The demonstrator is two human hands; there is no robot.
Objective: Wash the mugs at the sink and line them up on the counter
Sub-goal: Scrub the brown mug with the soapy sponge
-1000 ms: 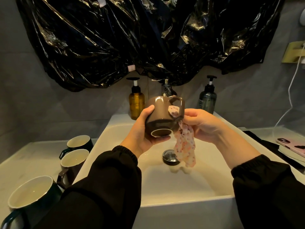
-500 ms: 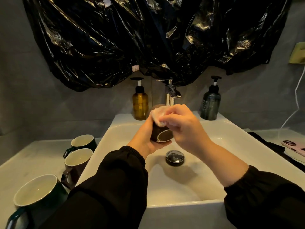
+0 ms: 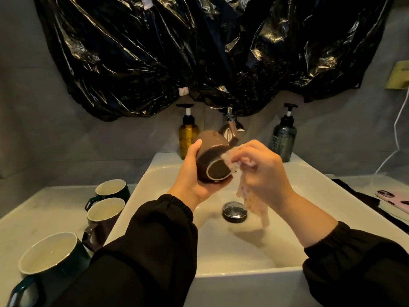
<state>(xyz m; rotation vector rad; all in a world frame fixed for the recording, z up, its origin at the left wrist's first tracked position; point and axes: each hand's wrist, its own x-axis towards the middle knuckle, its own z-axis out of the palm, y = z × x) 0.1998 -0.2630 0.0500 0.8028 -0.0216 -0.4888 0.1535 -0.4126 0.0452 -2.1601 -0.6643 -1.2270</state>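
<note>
My left hand point(image 3: 194, 173) grips a brown mug point(image 3: 210, 151) over the white sink point(image 3: 168, 165). The mug lies tilted with its base toward me and its handle up at the back. My right hand point(image 3: 263, 171) pinches a pink patterned cloth point(image 3: 250, 196) against the mug's right side near the base; the cloth's tail hangs down over the basin. Three mugs stand upright in a row on the left counter point(image 3: 44, 209): a dark green mug point(image 3: 111, 190) farthest, a dark purple mug point(image 3: 104, 218) in the middle, a large dark green mug point(image 3: 51, 258) nearest.
An amber pump bottle point(image 3: 188, 134) and a grey pump bottle point(image 3: 284, 138) flank the chrome tap point(image 3: 230, 117) at the sink's back. The drain plug point(image 3: 234, 211) sits in the basin. A pink phone point(image 3: 391, 198) lies on a dark cloth at the right. Black plastic sheeting hangs above.
My right hand has slid with the cloth from the top front of the mug to its right side, so the mug's body and handle show again. The cloth's tail hangs free again.
</note>
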